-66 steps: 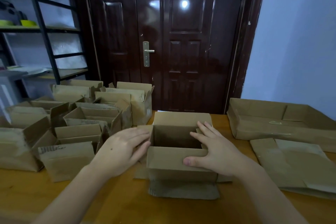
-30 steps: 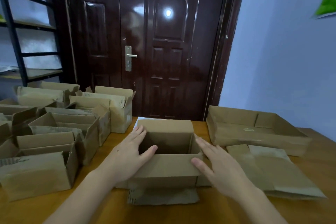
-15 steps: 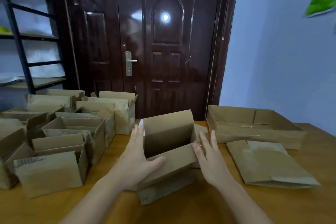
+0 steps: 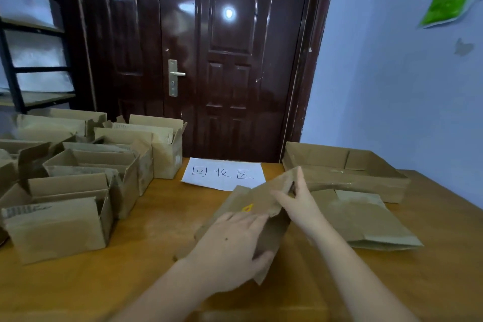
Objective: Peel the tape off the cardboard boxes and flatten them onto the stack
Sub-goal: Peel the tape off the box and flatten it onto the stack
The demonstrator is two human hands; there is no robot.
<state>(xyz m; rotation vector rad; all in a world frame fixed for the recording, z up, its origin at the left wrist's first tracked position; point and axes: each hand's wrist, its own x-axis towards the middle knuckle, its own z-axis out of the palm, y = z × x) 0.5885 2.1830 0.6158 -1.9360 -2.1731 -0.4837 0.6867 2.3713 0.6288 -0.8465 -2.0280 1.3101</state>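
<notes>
- The cardboard box between the hands, upright and open-topped in the earlier pictures, is now collapsed into a flat, tilted piece.
- The left hand, earlier against the box's left side, now grips the flattened box's near end.
- The right hand, earlier on the right wall, now pinches the far upper edge.
- A white paper sign with handwritten characters, hidden behind the box before, now shows on the desk.

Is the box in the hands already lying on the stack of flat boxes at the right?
No, the collapsed box is held by the left hand and right hand beside the flattened stack, not on it.
</notes>
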